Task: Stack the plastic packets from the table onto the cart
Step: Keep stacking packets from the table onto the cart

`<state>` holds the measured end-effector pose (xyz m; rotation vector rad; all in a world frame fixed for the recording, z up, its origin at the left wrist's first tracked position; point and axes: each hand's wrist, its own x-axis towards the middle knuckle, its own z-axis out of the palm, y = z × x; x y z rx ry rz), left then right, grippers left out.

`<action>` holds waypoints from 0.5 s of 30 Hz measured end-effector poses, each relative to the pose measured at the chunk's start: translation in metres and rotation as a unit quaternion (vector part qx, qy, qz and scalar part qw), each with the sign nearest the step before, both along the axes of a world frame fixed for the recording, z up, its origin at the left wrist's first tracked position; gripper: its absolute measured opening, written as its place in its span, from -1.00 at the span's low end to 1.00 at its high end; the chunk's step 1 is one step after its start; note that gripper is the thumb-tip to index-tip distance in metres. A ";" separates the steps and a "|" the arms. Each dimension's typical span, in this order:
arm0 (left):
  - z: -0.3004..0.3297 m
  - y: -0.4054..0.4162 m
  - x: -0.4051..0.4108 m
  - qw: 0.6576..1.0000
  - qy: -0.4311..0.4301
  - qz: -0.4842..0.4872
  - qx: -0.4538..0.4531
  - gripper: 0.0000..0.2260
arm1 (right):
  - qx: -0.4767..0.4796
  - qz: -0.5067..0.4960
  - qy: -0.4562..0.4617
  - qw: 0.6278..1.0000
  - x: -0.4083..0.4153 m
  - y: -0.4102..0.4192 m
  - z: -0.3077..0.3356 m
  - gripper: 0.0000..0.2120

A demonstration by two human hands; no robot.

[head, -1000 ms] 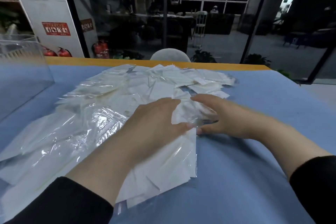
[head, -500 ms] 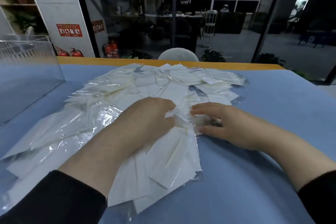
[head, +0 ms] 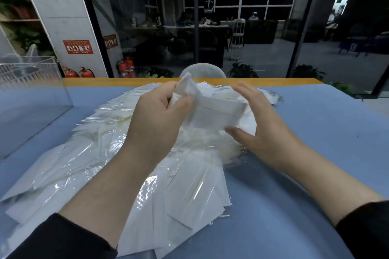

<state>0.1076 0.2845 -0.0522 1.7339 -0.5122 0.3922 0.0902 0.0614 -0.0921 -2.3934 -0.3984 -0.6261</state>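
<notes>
Your left hand (head: 156, 124) is raised above the pile, its fingers (head: 181, 101) curled and pinching the left end of a small bundle of plastic packets (head: 212, 109). Your right hand (head: 261, 124) meets the same bundle from the other side: the thumb sits under its lower right corner and the fingers, spread and nearly straight, lie along its far edge, so the bundle is cupped rather than squeezed. The bundle sits between your two hands, lifted off the surface (head: 305, 153), with one white packet facing you and crumpled film sticking up at its top left.

Below your hands, the rest of the packets (head: 168, 195) lie in a loose, glossy heap that runs across the blue surface from the lower left toward the far edge. Some overlap flat; others are tilted.

At the left, a clear plastic box (head: 37, 99) stands on the surface, well apart from the heap. A white chair back (head: 203, 70) shows just beyond the far edge of the surface. Behind it is a glass wall (head: 252, 27) with a green banner, and red fire extinguishers (head: 126, 67) stand on the floor near a white pillar.
</notes>
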 end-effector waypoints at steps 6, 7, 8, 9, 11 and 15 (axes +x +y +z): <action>0.000 -0.007 -0.004 0.990 0.095 -0.040 -0.094 -0.83 | 0.121 -0.002 0.014 0.993 -0.002 -0.005 0.004 -0.94; -0.001 -0.008 -0.004 0.988 0.105 -0.031 -0.105 -0.83 | 0.144 0.011 0.022 0.989 -0.003 -0.005 0.004 -0.94; -0.002 -0.009 -0.005 0.986 0.115 -0.026 -0.120 -0.83 | 0.158 0.019 0.026 0.987 -0.004 -0.004 0.006 -0.93; -0.003 -0.010 -0.004 0.982 0.127 -0.025 -0.139 -0.83 | 0.165 0.022 0.023 0.986 -0.005 -0.002 0.007 -0.91; -0.003 -0.010 -0.003 0.971 0.148 -0.031 -0.187 -0.84 | 0.177 0.014 0.000 0.984 -0.008 -0.001 0.012 -0.89; -0.006 -0.011 0.000 0.978 0.149 -0.009 -0.144 -0.83 | 0.180 0.014 -0.004 0.984 -0.008 0.002 0.013 -0.86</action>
